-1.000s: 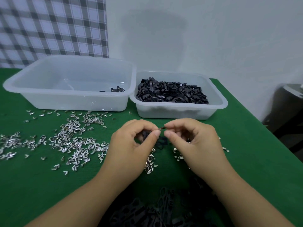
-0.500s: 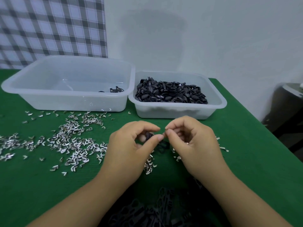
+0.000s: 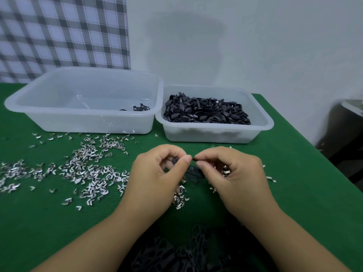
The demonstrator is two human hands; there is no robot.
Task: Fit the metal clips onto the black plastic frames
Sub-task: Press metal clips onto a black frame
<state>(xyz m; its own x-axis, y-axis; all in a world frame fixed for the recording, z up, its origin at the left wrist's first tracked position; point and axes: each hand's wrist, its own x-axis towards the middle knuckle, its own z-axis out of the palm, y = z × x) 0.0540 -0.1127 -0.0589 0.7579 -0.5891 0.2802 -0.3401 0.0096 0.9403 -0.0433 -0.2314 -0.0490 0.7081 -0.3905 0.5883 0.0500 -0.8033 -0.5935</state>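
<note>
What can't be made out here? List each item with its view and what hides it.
Head view: the black frame is mostly covered by the left hand and right hand; whether anything is fitted on it is unclear.
Head view: the small piece pinched by the right hand is too small to identify.
Head view: the dark frame pile is blurred and cut by the bottom edge.

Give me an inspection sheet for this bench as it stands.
Surface: green cloth covers the table.
Job's things: metal clips strewn left; black frames heaped in right tub; few pieces in left tub; more frames at near edge.
Clutter: nothing seen.
Hands: left hand pinches a black frame; right hand pinches a small piece.
Cables: nothing seen.
Surroundings: white wall, checked cloth.
</note>
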